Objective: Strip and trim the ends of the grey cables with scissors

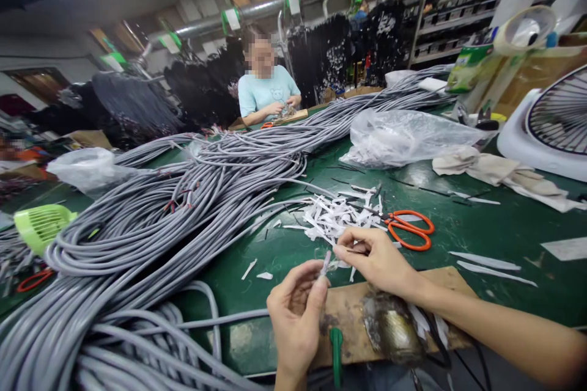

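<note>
My left hand [297, 313] is closed on the end of a grey cable [245, 316] that runs in from the left. The cable's pale stripped tip [326, 261] points up between thumb and fingers. Just right of that tip, my right hand [383, 261] is pinched, and thin clear wisps show near its fingertips; what it grips, if anything, I cannot make out. Below both hands lies a stained wooden board [343, 311] with a dark, glossy metal piece [393, 325] and a green handle-like part [336, 348].
Coiled grey cables [151, 226] fill the left side. Orange-handled scissors [410, 230] lie beside white scraps [337, 217]. Farther right are a plastic bag [403, 137], cloth gloves [499, 171] and a fan [550, 122]. A co-worker [268, 88] sits across the green table [495, 220].
</note>
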Motion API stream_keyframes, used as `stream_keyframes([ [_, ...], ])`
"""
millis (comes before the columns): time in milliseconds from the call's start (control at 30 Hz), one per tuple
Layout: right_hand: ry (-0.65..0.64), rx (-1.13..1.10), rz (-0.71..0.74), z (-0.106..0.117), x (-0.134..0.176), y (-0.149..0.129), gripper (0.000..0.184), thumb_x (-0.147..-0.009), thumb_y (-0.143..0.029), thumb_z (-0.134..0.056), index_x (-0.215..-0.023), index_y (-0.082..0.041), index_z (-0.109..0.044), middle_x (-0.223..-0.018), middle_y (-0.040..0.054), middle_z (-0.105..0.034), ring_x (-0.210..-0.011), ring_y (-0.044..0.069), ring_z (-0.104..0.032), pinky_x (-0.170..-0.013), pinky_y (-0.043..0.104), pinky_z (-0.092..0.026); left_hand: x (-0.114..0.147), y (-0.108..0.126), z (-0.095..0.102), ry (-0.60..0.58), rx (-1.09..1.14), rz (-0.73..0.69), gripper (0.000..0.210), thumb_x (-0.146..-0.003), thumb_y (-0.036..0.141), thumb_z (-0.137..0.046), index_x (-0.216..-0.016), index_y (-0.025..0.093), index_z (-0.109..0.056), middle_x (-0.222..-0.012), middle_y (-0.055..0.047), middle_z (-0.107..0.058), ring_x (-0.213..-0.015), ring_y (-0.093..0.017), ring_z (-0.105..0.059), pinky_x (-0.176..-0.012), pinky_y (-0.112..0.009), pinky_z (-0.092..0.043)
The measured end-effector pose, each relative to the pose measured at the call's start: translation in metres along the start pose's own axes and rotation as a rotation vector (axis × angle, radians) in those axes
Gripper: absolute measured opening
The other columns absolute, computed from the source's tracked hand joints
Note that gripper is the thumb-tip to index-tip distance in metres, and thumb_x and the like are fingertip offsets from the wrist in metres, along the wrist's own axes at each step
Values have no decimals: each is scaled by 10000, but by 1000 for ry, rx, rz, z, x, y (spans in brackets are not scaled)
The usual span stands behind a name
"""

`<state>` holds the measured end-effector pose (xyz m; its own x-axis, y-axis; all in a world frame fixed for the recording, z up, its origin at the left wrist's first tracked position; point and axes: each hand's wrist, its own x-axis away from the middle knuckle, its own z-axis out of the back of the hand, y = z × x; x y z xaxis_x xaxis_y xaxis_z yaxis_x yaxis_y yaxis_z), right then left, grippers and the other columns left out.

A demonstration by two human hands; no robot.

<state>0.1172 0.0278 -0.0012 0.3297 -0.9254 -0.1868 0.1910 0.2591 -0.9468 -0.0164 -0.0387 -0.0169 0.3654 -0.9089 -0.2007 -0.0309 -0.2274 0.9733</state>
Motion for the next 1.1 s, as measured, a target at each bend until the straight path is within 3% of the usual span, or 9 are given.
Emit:
stream_keyframes([
  [133, 23, -39, 81, 5, 5, -3, 170, -788, -287, -524, -764, -142, -608, -606, -6, -530, -531, 89, -449, -477, 191, -357, 1, 2, -5, -51, -30, -6, 119, -703, 224, -666, -784, 142, -696, -733, -48, -699, -638, -151, -651, -611, -202, -526],
  [233, -29, -55, 109, 8, 7, -4, 179, -794, -276, -515, -827, -144, -631, -639, 13, -561, -545, 98, -471, -480, 198, -362, -1, -1, -3, -143, -86, -54, 123, -739, 209, -632, -820, 146, -700, -772, -62, -695, -671, -161, -651, -610, -204, -518],
  [400, -128, -48, 112, 10, 9, -8, 163, -775, -239, -520, -797, -128, -637, -603, 9, -536, -506, 84, -423, -455, 194, -329, -3, -4, 0, -267, -225, -131, 162, -787, 197, -576, -889, 150, -693, -742, -61, -659, -704, -171, -630, -621, -214, -497],
  [567, -239, -69, 50, 12, 8, -10, 161, -774, -234, -541, -822, -116, -640, -561, -24, -456, -490, 69, -363, -438, 184, -281, -3, -4, 2, -263, -285, -165, 167, -809, 218, -541, -838, 139, -685, -682, -51, -636, -644, -158, -603, -571, -203, -469],
  [733, -400, -94, -2, 11, 5, -8, 220, -771, -295, -580, -881, -117, -648, -535, -54, -379, -481, 62, -309, -433, 180, -246, -2, -4, 6, -299, -276, -68, 230, -809, 297, -538, -763, 112, -668, -635, -48, -604, -579, -145, -555, -533, -212, -432],
  [867, -357, -67, -7, 8, 4, -6, 178, -758, -265, -587, -756, -99, -651, -525, -46, -402, -490, 63, -312, -450, 183, -261, 0, -2, 1, -205, -16, 102, 225, -764, 315, -613, -933, 178, -554, -566, 39, -536, -429, -65, -429, -419, -148, -327],
  [933, -340, -39, 6, 6, 5, -4, 176, -755, -255, -586, -692, -98, -633, -511, -48, -400, -481, 60, -309, -443, 181, -256, 0, -2, 1, -180, 59, 121, 227, -761, 311, -625, -926, 196, -519, -546, 61, -511, -398, -44, -383, -396, -132, -286],
  [1100, -392, 89, 123, 4, 9, -1, 161, -761, -201, -553, -642, -112, -614, -463, -73, -310, -439, 47, -259, -411, 172, -213, -3, -6, 11, -269, 49, 146, 205, -784, 305, -610, -937, 169, -593, -621, 18, -547, -460, -52, -437, -422, -141, -322],
])
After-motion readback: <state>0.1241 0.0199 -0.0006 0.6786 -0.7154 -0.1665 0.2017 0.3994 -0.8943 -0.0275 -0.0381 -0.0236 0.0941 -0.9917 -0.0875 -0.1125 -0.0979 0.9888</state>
